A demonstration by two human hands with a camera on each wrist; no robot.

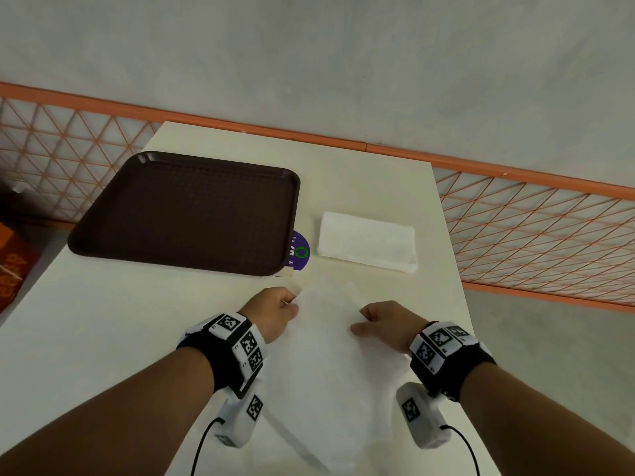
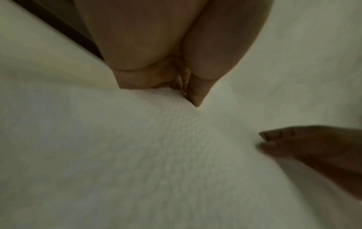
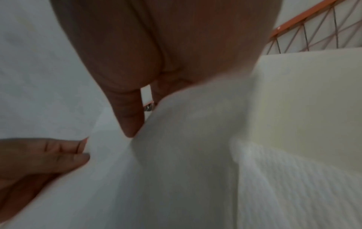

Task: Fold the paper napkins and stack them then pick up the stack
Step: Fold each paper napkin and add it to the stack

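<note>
A white paper napkin (image 1: pixel 330 365) is held up off the cream table in front of me, its far edge raised. My left hand (image 1: pixel 287 302) pinches its far left corner between thumb and fingers (image 2: pixel 195 93). My right hand (image 1: pixel 364 321) pinches the far right part of the same napkin (image 3: pixel 186 139), thumb (image 3: pixel 129 117) against the sheet. A folded white napkin stack (image 1: pixel 367 242) lies flat on the table beyond my right hand. The napkin's underside is hidden.
A dark brown tray (image 1: pixel 185 211) sits at the table's back left, over a round purple sticker (image 1: pixel 299 250). An orange wire fence (image 1: pixel 536 231) runs behind and right of the table (image 1: pixel 103 321). An orange box (image 1: pixel 13 266) stands at the far left.
</note>
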